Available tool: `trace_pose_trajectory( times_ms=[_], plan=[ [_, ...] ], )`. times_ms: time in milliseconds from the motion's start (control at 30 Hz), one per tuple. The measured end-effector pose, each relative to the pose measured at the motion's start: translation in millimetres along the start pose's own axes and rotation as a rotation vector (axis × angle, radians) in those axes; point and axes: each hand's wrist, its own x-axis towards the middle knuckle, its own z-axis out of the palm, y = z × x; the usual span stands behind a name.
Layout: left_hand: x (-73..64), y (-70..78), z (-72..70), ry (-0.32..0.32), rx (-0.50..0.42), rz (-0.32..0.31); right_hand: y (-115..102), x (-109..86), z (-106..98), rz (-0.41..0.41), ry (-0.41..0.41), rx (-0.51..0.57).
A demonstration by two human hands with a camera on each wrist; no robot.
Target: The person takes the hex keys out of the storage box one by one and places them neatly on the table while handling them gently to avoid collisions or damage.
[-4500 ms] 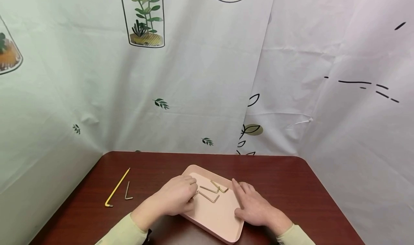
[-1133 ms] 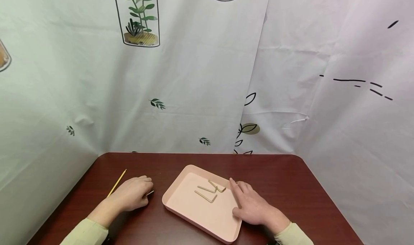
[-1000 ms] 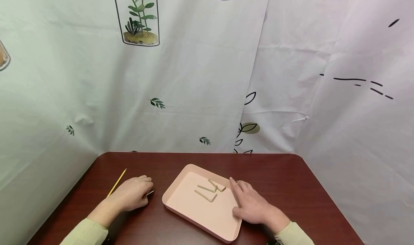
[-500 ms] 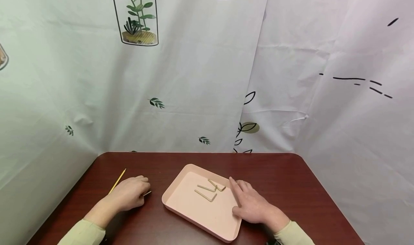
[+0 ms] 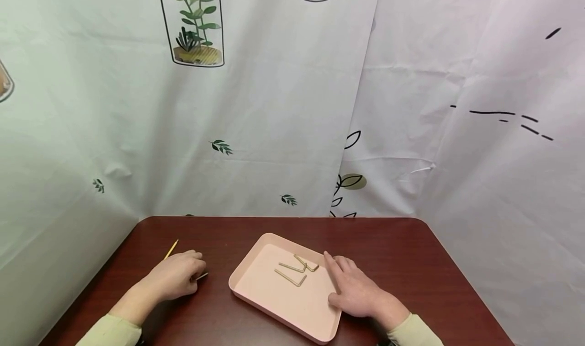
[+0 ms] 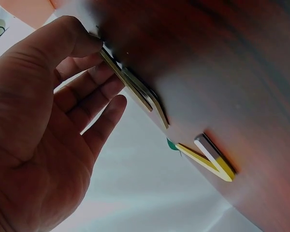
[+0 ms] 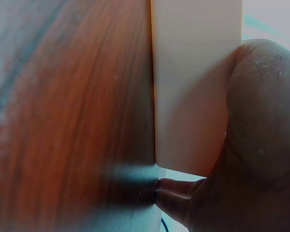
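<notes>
My left hand [image 5: 175,275] is low over the left side of the table, pinching an L-shaped hex key [image 5: 202,276] whose end pokes out past the fingers. In the left wrist view its thumb and fingertips meet at the top of this hex key [image 6: 128,82]. Right beside it lies a second small hex key [image 6: 152,99]. A yellow hex key [image 6: 217,162] lies a little apart, partly hidden behind the hand in the head view. My right hand [image 5: 358,287] rests along the right rim of the pink tray [image 5: 283,313], fingers extended, thumb at the rim.
Inside the tray lie several brass-coloured hex keys, the nearest hex key [image 5: 290,279] separate from the overlapping ones. The dark red table [image 5: 388,244] ends at a white printed curtain [image 5: 274,107] behind and at both sides.
My left hand has gone from the tray to the left part of the table with a hex key, then drifted slightly further left. The right hand stays on the tray.
</notes>
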Motion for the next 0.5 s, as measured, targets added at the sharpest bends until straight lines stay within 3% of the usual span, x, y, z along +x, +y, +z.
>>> trace_pose_trajectory(
  times_ms=[267,500],
  plan=[
    [-5.5,-3.3,1.1,0.057,0.006,0.002,0.6,-0.5,0.0,0.001,0.003,-0.002],
    [-8.0,-2.0,-0.5,0.013,-0.008,-0.034,0.3,-0.5,0.6,-0.001,0.001,0.0]
  ],
)
